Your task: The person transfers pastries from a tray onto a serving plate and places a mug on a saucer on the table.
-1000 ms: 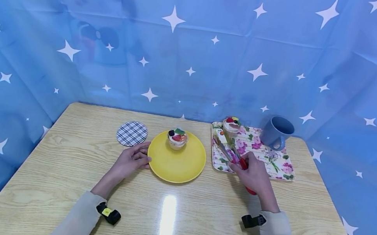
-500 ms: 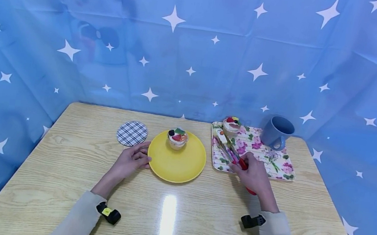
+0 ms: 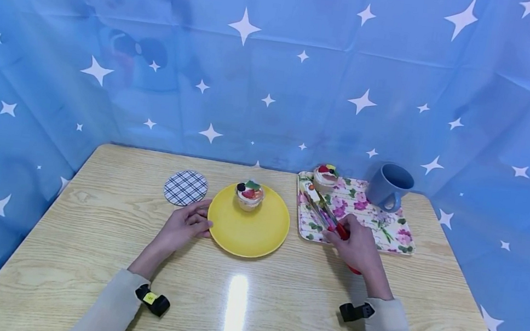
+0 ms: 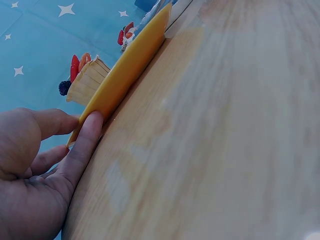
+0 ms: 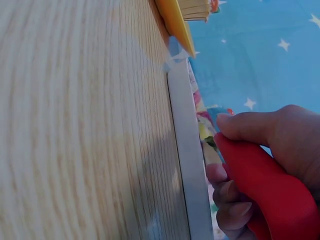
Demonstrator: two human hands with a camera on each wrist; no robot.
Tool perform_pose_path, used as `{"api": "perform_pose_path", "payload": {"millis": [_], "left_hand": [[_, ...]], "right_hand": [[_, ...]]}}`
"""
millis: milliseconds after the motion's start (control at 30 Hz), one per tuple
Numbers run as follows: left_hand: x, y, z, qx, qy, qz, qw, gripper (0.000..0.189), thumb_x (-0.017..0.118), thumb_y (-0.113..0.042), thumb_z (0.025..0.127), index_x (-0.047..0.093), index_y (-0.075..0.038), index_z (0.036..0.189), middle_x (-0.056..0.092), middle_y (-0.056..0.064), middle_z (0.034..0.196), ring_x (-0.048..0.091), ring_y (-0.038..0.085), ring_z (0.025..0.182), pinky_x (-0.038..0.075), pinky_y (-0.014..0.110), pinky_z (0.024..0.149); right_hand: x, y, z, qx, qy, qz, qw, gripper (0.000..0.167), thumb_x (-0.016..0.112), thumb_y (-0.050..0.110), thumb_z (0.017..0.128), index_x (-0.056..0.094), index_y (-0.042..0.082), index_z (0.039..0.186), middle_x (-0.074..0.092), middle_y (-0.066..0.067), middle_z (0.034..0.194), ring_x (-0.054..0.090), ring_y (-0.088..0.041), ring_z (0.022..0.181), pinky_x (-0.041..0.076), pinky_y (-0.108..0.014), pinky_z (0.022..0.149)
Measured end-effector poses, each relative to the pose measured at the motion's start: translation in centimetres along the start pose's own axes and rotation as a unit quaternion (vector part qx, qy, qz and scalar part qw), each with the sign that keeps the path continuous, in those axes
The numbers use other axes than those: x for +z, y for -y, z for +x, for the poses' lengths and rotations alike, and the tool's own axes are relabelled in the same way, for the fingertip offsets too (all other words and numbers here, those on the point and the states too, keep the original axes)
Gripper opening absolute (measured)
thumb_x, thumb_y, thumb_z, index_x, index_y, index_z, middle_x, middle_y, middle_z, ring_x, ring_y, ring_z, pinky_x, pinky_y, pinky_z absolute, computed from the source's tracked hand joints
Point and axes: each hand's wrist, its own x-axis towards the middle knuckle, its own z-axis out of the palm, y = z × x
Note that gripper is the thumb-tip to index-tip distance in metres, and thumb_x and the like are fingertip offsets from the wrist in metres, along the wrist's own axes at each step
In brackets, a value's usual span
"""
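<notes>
My left hand [image 3: 183, 225] pinches the left rim of a yellow plate [image 3: 246, 238], with fingers on both sides of the edge in the left wrist view. A fruit-topped cupcake [image 3: 249, 196] stands towards the back of this plate. Over the floral tray [image 3: 397, 237], my right hand [image 3: 356, 246] grips red-handled tongs [image 4: 152, 11] [image 3: 326, 213]; the red handle [image 5: 260, 185] fills its curled fingers in the right wrist view. The tongs' metal arms reach to a small white piece with an orange-red topping [image 3: 311, 188]. Whether they touch it cannot be told.
A second fruit-topped cupcake [image 3: 325, 178] stands at the tray's back left corner. The blue mug [image 3: 386, 186] is at its back right. A round checked coaster [image 3: 185, 188] lies left of the plate. A starry blue curtain [image 3: 275, 78] hangs behind the wooden table [image 3: 198, 301].
The tongs' tips have shifted slightly around the small white piece, which shows less between them now. Both hands, the plate and the cupcakes stay in place.
</notes>
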Motion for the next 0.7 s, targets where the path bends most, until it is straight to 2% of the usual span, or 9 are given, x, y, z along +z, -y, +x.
{"api": "perform_pose_path", "payload": {"millis": [133,467,700], "left_hand": [[0.00,0.03,0.04,0.003,0.003,0.002,1.0000,0.061,0.065,-0.003,0.098,0.044,-0.013,0.155,0.056,0.022,0.128,0.064,0.012,0.096,0.067,0.029,0.084],[0.13,-0.04,-0.04,0.002,-0.008,0.006,0.9999,0.060,0.066,-0.003,0.098,0.046,-0.015,0.153,0.058,0.015,0.122,0.065,0.009,0.093,0.067,0.030,0.081],[0.08,0.05,-0.03,0.004,-0.001,0.003,1.0000,0.062,0.065,-0.002,0.098,0.044,-0.012,0.155,0.057,0.016,0.123,0.064,0.009,0.092,0.067,0.030,0.082]], "right_hand": [[-0.04,0.03,-0.07,-0.007,-0.004,-0.001,1.0000,0.040,0.074,0.033,0.094,0.057,0.002,0.113,0.065,-0.016,0.095,0.054,-0.024,0.077,0.043,-0.027,0.061],[-0.20,0.27,-0.23,-0.009,-0.007,-0.001,0.9999,0.041,0.075,0.035,0.094,0.057,0.003,0.112,0.063,-0.014,0.090,0.052,-0.022,0.073,0.039,-0.028,0.058],[-0.49,0.66,-0.52,-0.022,-0.011,0.004,0.9997,0.039,0.075,0.034,0.094,0.056,0.004,0.110,0.062,-0.012,0.087,0.050,-0.021,0.070,0.037,-0.028,0.056]]}}
